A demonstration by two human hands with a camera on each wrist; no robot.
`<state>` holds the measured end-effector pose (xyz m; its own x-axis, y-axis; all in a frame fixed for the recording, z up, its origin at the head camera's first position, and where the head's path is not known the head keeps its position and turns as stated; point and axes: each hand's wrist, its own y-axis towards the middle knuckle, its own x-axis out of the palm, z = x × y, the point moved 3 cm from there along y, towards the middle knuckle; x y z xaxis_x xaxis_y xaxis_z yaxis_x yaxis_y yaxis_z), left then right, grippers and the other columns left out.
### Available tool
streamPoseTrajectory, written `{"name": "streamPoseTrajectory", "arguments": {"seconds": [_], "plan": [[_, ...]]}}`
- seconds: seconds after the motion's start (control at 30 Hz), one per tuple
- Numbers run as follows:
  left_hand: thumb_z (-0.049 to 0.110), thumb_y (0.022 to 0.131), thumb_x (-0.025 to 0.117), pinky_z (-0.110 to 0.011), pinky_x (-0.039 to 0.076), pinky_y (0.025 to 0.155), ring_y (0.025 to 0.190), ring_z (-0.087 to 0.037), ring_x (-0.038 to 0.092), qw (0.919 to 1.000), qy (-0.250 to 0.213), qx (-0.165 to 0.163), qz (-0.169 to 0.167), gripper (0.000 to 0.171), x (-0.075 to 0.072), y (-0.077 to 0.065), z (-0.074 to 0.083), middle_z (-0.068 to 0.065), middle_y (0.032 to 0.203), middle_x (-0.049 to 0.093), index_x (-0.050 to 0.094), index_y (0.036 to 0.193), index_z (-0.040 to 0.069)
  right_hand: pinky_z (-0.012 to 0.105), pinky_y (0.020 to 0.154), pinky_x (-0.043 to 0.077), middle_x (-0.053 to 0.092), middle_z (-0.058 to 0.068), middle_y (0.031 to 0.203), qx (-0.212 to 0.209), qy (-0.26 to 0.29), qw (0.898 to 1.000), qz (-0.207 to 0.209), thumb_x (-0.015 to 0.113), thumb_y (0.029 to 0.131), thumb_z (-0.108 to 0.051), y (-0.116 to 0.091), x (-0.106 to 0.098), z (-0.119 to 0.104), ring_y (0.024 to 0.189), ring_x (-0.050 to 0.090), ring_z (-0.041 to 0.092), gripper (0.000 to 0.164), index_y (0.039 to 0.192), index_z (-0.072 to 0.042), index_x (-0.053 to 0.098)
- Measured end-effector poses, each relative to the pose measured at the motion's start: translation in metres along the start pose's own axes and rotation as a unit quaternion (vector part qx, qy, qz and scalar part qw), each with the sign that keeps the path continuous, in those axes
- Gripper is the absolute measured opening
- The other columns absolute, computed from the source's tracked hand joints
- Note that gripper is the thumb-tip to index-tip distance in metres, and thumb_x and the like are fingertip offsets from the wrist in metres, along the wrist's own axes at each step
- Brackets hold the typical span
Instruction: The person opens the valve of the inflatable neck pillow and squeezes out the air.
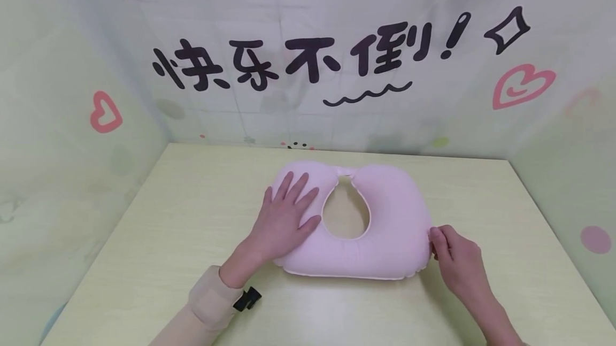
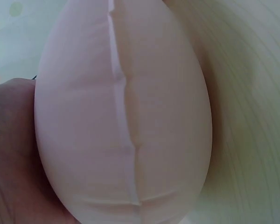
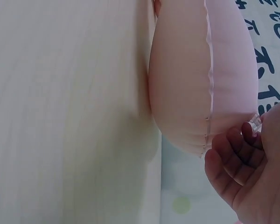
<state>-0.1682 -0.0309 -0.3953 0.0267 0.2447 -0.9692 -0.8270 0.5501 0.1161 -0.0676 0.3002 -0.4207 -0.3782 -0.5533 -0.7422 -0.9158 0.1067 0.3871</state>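
Observation:
A pink inflatable neck pillow (image 1: pixel 356 258), puffed up, lies on the table with its teardrop-shaped opening toward the far side. My left hand (image 1: pixel 285 223) rests on the pillow's left lobe, fingers spread and straight. At the right edge, my right hand (image 1: pixel 457 258) pinches a small clear valve (image 3: pixel 255 123) between thumb and index finger; its other fingers are loosely curled. The pillow's seam (image 2: pixel 123 102) runs down its side in the left wrist view, where only part of the left hand (image 2: pixel 14 154) shows at the left.
The pale wooden table (image 1: pixel 192 191) extends around the pillow. A printed white backdrop (image 1: pixel 269 121) with black lettering stands along its far edge, with side panels left and right. A black clip (image 1: pixel 247 299) sits on the left wrist's band.

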Motion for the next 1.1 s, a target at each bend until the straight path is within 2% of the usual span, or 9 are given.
{"name": "streamPoseTrajectory", "arguments": {"seconds": [0.17, 0.4, 0.6, 0.8, 1.1], "plan": [[0.046, 0.105, 0.05, -0.074, 0.021, 0.111, 0.155, -0.039, 0.011, 1.0, 0.0, 0.003, 0.004, 0.059, 0.001, 0.001, -0.001, -0.012, 0.168, 0.025, 0.048, 0.155, 0.015, 0.024, 0.051, 0.042, 0.053, -0.006, 0.062, 0.018, 0.057, 0.998, -0.006, 0.049, 0.109, -0.013, 0.001, 0.002, 0.003, 0.053, 0.048, 0.005, 0.032, 0.08, -0.009, 0.062], [0.046, 0.105, 0.05, -0.075, 0.021, 0.111, 0.155, -0.04, 0.012, 1.0, -0.003, 0.003, 0.006, 0.058, 0.001, 0.0, -0.001, -0.012, 0.168, 0.026, 0.048, 0.155, 0.015, 0.018, 0.051, 0.042, 0.054, -0.004, 0.061, 0.022, 0.109, 0.994, 0.017, 0.049, 0.108, -0.008, 0.0, 0.007, 0.008, 0.052, 0.051, 0.007, 0.032, 0.08, -0.006, 0.063], [0.046, 0.105, 0.051, -0.075, 0.021, 0.111, 0.155, -0.04, 0.013, 0.9999, -0.005, 0.005, 0.011, 0.058, 0.001, 0.0, -0.001, -0.012, 0.167, 0.027, 0.049, 0.154, 0.015, 0.024, 0.052, 0.047, 0.054, -0.002, 0.061, 0.056, 0.144, 0.988, -0.001, 0.044, 0.111, -0.012, -0.001, 0.008, 0.008, 0.053, 0.054, 0.011, 0.034, 0.083, -0.002, 0.063], [0.045, 0.105, 0.051, -0.075, 0.022, 0.111, 0.155, -0.04, 0.013, 0.9999, -0.002, 0.004, 0.01, 0.058, 0.0, 0.0, -0.001, -0.012, 0.167, 0.027, 0.049, 0.154, 0.015, 0.031, 0.052, 0.05, 0.054, 0.003, 0.063, 0.1, 0.179, 0.978, -0.029, 0.039, 0.113, -0.019, -0.001, 0.009, 0.007, 0.055, 0.055, 0.016, 0.041, 0.085, 0.001, 0.061], [0.044, 0.105, 0.051, -0.074, 0.021, 0.111, 0.155, -0.04, 0.012, 1.0, -0.004, 0.001, 0.004, 0.057, -0.002, 0.0, 0.0, -0.012, 0.168, 0.026, 0.048, 0.155, 0.015, 0.031, 0.051, 0.05, 0.053, 0.005, 0.064, 0.133, 0.24, 0.961, -0.037, 0.038, 0.113, -0.018, 0.0, 0.012, 0.011, 0.055, 0.054, 0.018, 0.042, 0.088, 0.007, 0.06]]}}
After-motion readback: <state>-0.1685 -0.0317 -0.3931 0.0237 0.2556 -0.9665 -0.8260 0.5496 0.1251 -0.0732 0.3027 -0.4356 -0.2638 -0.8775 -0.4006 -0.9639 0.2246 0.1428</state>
